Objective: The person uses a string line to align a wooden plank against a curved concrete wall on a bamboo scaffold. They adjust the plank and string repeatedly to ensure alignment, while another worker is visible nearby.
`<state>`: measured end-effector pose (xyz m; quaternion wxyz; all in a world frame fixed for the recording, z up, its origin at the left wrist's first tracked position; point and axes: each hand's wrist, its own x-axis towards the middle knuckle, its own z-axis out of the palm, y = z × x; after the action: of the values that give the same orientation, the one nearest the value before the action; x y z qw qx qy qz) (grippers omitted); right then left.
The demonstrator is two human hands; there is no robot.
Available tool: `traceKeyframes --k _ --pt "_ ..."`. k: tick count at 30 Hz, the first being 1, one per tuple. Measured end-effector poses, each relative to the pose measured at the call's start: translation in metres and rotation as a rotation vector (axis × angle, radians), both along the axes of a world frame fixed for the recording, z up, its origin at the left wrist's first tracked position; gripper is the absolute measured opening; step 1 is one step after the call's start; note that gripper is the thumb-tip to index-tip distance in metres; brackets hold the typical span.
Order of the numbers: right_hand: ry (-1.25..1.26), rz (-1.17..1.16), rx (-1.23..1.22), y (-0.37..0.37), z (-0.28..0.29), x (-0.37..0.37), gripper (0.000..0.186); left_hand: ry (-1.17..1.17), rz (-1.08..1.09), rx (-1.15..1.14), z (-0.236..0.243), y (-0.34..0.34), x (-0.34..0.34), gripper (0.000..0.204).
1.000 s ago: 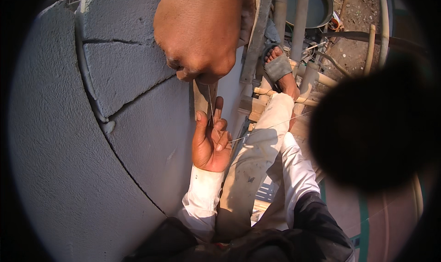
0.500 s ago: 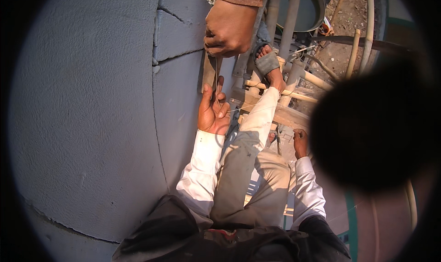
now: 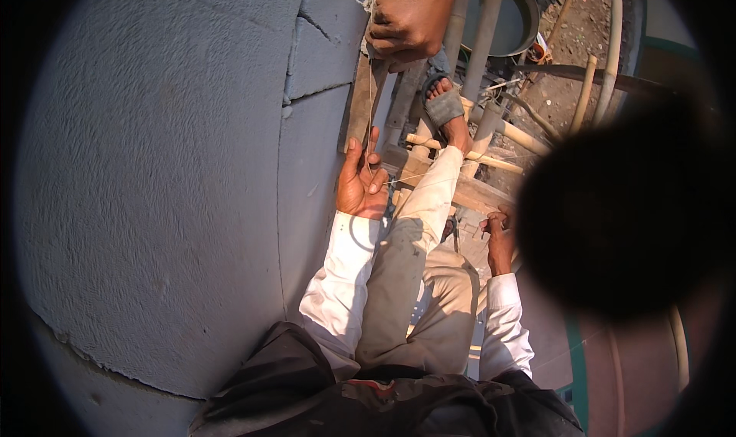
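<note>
A thin string (image 3: 372,103) runs down from a co-worker's hand (image 3: 410,21) at the top to my left hand (image 3: 362,185). My left palm is turned up, its lower fingers curled round the string while the thumb and a finger point upward. From there the string stretches rightward over my leg. A narrow wooden strip (image 3: 359,107) stands along the grey wall, its top at the co-worker's closed fist. My right hand (image 3: 500,245) is lower right, fingers bent and pinched together; what they hold is too small to make out.
The grey plastered wall (image 3: 169,169) with cracks and joints fills the left. Bamboo poles (image 3: 484,38) and wooden planks (image 3: 483,195) form scaffolding under my sandalled foot (image 3: 445,103). A round basin (image 3: 506,15) sits at the upper right. A dark blurred shape covers the right.
The view has shifted, so the wall sits farther right. My right hand has turned, with its fingers lifted a little. The co-worker's fist appears higher and farther right, exposing more of the strip.
</note>
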<state>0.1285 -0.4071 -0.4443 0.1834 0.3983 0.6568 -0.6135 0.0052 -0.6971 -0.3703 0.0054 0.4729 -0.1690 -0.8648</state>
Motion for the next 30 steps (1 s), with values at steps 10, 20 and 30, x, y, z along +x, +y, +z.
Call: traceKeyframes --k 10,20,30 --pt "0.218 0.196 -0.044 -0.046 0.103 -0.108 0.027 0.001 0.013 0.067 -0.001 -0.003 0.002 0.029" --pt "0.797 0.705 0.470 -0.113 0.110 -0.187 0.014 0.091 -0.047 0.016 -0.002 -0.003 0.003 0.040" --pt "0.652 0.417 0.119 -0.153 0.097 -0.180 0.008 0.024 -0.039 0.029 -0.005 -0.004 0.002 0.039"
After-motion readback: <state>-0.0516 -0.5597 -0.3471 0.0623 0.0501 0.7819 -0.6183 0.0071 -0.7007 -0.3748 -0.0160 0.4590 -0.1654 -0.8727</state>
